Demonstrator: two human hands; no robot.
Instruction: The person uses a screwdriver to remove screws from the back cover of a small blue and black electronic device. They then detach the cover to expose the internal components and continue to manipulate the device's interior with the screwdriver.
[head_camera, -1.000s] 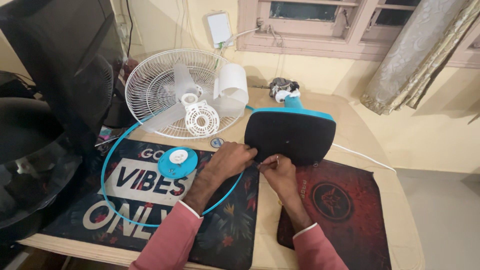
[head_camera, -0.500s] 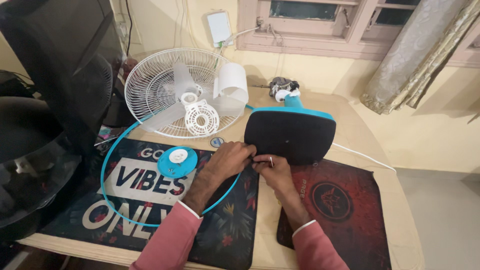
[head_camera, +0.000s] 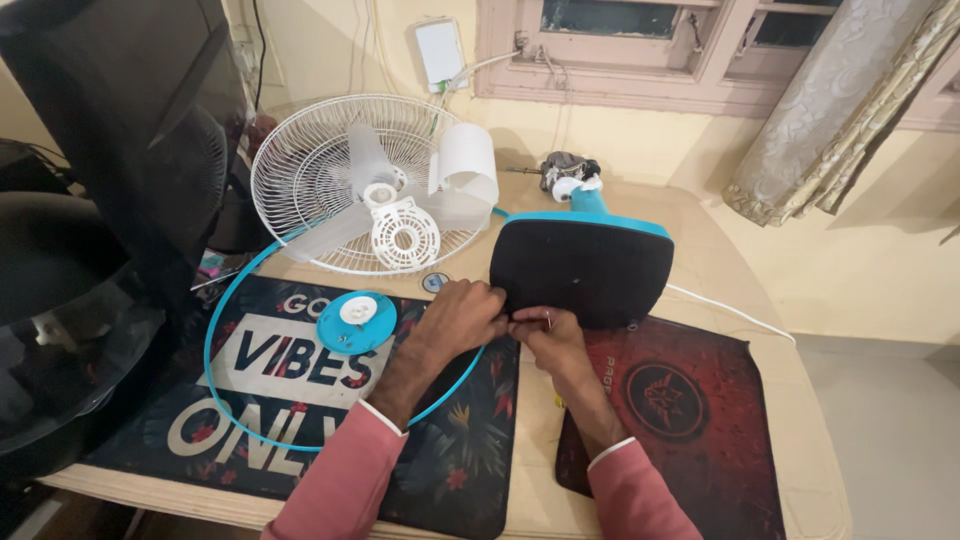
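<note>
Desk (head_camera: 770, 440) cluttered with fan parts. Both my hands meet at black fan base (head_camera: 585, 270) lower edge: left hand (head_camera: 462, 315) fingers curled, right hand (head_camera: 545, 335) pinching small metal piece (head_camera: 549, 320).

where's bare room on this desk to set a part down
Free: the red mat right of the right hand, and the bare desk right of the fan base. Crowded: the left mat with blue ring, blue disc and grille.
</note>
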